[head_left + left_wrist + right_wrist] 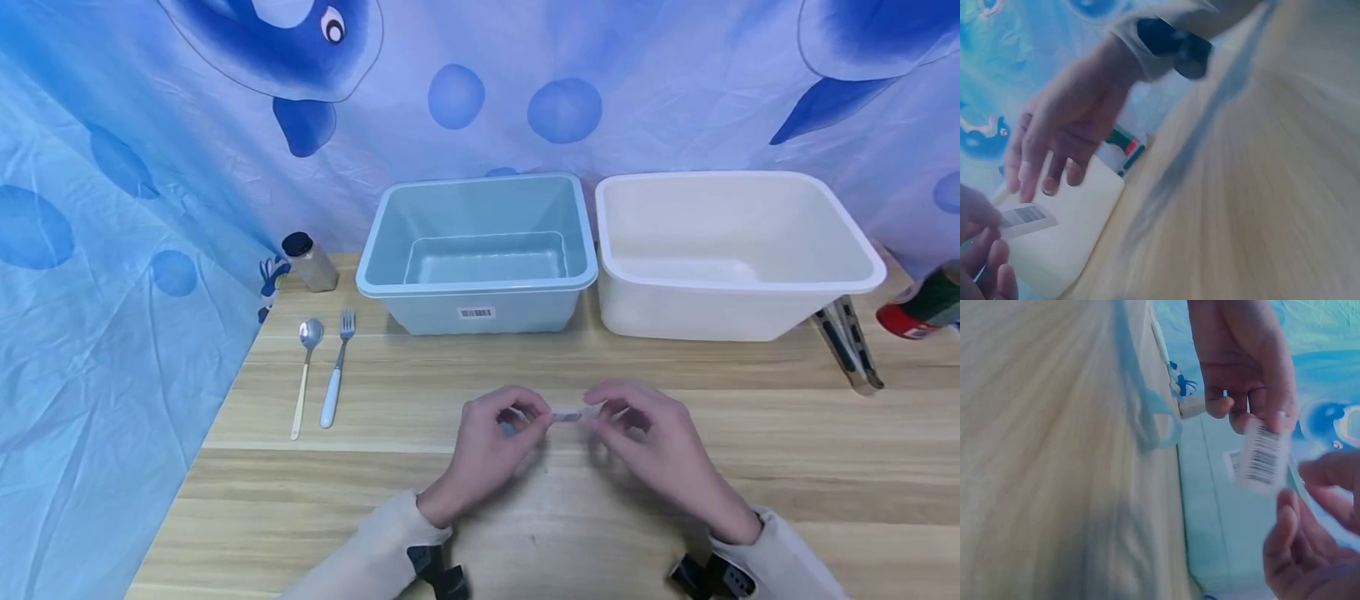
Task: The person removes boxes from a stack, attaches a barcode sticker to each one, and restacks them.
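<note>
A small white label with a printed barcode (1263, 456) is pinched between the thumb and index finger of my left hand (495, 437). In the head view this barcode label (567, 416) appears nearly edge-on, spanning the gap between both hands. My right hand (656, 437) is at its right end, thumb and index finger loosely bent and apart. The right wrist view has the right hand (1319, 544) close beside the label, with no clear grip on it. A small bluish patch shows inside the left hand's finger loop; I cannot tell what it is.
A light blue bin (480, 312) with its own barcode sticker stands behind the hands, next to a white bin (712, 312). Left on the wooden table lie a spoon (303, 375), a fork (335, 375) and a black-capped jar (311, 265). Metal tongs (847, 346) and a red-and-green can (926, 304) lie right.
</note>
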Tool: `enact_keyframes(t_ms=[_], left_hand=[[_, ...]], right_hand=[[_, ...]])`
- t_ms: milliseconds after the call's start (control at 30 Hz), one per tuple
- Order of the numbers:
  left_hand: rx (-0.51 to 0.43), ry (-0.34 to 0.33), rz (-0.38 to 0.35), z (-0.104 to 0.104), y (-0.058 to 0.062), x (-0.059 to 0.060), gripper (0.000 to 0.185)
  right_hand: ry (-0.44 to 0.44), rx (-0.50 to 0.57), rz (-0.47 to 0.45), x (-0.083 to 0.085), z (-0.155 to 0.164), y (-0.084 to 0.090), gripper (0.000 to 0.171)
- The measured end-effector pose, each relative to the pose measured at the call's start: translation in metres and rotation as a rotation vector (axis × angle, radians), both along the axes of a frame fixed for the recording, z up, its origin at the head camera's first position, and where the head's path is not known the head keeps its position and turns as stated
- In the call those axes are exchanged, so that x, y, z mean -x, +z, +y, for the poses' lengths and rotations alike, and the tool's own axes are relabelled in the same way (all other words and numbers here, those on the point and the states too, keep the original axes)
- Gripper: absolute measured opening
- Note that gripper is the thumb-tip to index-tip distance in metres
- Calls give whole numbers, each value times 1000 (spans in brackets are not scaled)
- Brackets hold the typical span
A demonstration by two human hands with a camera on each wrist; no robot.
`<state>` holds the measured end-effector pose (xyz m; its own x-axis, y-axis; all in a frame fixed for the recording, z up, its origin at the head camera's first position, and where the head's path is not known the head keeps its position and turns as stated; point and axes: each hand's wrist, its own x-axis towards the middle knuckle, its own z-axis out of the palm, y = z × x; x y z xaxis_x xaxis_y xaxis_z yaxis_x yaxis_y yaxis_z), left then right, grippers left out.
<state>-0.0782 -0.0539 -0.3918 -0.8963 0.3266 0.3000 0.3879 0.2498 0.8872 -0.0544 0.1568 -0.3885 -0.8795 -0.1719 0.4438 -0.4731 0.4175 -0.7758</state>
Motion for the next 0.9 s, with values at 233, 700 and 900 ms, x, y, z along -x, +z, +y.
enact_keyframes(t_ms=[233, 700, 900], left_hand=[[-184, -6, -216, 14, 5, 7, 8], [-125, -80, -248, 48, 6, 20, 12], [-69, -152, -304, 71, 8, 26, 25]], right_hand=[[-162, 128, -234, -4, 5, -3, 16], [-344, 185, -220, -5, 30, -7, 8], [-451, 134, -138, -4, 51, -7, 12]])
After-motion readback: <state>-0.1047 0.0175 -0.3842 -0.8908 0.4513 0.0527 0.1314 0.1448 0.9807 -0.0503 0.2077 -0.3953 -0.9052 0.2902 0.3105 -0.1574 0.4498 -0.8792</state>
